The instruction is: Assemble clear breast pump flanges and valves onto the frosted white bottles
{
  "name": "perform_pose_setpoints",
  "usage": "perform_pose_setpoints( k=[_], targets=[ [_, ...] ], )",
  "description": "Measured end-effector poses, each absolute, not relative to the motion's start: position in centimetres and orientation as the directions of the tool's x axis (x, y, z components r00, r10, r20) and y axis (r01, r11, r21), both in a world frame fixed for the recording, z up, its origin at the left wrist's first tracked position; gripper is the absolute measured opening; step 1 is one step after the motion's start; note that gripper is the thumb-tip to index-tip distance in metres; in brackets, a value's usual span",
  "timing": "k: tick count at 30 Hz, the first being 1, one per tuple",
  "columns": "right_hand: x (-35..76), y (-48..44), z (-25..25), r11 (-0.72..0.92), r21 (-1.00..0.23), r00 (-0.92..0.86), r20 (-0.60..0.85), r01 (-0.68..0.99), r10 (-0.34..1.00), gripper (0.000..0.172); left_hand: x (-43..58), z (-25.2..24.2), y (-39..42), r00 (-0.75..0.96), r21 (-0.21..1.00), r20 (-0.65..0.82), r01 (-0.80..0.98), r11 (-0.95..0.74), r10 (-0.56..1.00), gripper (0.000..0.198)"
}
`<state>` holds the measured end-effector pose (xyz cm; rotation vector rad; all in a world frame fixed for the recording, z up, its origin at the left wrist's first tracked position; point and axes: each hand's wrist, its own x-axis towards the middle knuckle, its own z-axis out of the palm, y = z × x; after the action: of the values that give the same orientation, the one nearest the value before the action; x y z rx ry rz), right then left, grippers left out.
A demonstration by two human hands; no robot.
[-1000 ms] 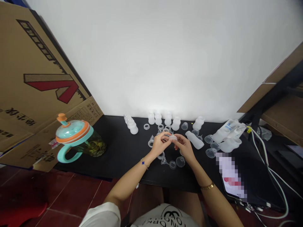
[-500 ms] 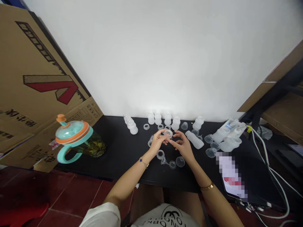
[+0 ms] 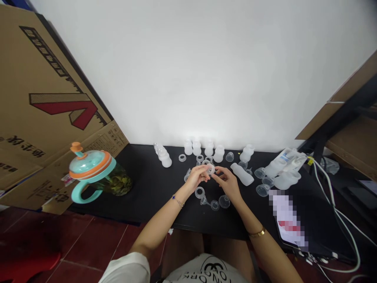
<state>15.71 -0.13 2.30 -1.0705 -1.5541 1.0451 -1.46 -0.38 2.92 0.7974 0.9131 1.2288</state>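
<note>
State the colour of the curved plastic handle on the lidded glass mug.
Pale turquoise, best seen in the head view: the curved plastic handle.

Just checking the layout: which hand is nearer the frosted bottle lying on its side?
Right. The right hand is just left of the frosted bottle and appears not to touch it; the left hand is farther left, beyond the right hand.

A home workroom, with cardboard cartons [image 3: 50, 70] and red floor tiles [image 3: 85, 243].
</note>
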Motion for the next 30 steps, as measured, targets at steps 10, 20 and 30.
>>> perform_pose_setpoints(
  k=[10,20,30],
  targets=[
    [15.63,-0.16,2.82,0.172,-0.975,-0.106,0.158,0.144,0.982,0.046,-0.94,3.65,-0.86,-0.009,0.98,0.038,-0.193,-0.039,0.999,0.05],
    [15.75,0.01,2.81,0.116,-0.987,-0.13,0.102,0.108,0.986,0.048,-0.83,3.0,-0.82,-0.07,0.981,0.193,0.002,-0.193,0.979,0.033],
    [15.77,0.12,2.68,0.129,-0.986,-0.154,0.112,0.11,0.982,0.044,-0.86,3.05,-0.61,-0.058,0.993,0.056,-0.099,-0.062,0.997,0.033]
  ],
)
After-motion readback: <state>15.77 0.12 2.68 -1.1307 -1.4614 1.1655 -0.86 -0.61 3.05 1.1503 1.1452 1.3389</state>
